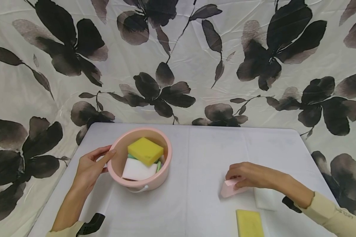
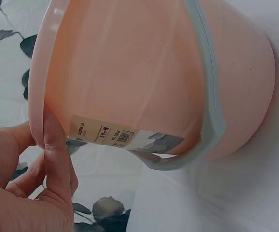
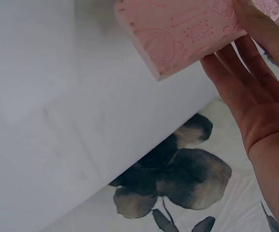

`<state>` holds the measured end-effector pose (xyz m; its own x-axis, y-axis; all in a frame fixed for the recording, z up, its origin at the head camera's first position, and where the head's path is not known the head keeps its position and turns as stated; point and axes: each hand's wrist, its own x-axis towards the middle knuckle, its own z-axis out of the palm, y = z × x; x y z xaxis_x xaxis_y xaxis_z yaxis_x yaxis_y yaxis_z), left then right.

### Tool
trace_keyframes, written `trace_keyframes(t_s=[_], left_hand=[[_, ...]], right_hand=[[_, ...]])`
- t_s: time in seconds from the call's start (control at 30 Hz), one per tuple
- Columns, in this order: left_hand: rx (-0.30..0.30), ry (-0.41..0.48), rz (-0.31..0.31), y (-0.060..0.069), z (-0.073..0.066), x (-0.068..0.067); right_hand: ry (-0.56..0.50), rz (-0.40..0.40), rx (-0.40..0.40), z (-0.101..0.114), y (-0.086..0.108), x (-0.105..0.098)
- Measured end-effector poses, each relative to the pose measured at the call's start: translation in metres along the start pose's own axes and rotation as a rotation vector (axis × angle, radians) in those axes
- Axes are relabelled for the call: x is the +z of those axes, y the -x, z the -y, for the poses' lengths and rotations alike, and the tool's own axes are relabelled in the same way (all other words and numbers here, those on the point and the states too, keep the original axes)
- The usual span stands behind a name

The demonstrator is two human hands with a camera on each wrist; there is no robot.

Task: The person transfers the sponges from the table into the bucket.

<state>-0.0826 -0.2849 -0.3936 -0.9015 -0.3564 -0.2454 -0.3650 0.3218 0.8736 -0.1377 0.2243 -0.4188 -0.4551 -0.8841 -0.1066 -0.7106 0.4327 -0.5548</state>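
A pink bucket stands at the left of the table, and my left hand pinches its rim. In the left wrist view my thumb and fingers lie on either side of that rim. Inside the bucket a yellow sponge leans on a white sponge, with bits of green partly hidden beneath. On the right, my right hand holds a pink sponge by its edges. The right wrist view shows a pattern pressed into the pink sponge's face.
A white sponge lies on the table just beyond the pink one, pale against the white cloth. Nearer the front edge lies another yellow sponge. The bucket's handle hangs down its side. Behind the table is a flowered cloth.
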Motion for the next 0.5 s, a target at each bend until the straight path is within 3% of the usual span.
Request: trace_keyframes(t_s=[0.5], left_hand=[[-0.004, 0.002, 0.005, -0.001, 0.000, 0.000]], right_hand=[[-0.221, -0.060, -0.006, 0.017, -0.018, -0.020]])
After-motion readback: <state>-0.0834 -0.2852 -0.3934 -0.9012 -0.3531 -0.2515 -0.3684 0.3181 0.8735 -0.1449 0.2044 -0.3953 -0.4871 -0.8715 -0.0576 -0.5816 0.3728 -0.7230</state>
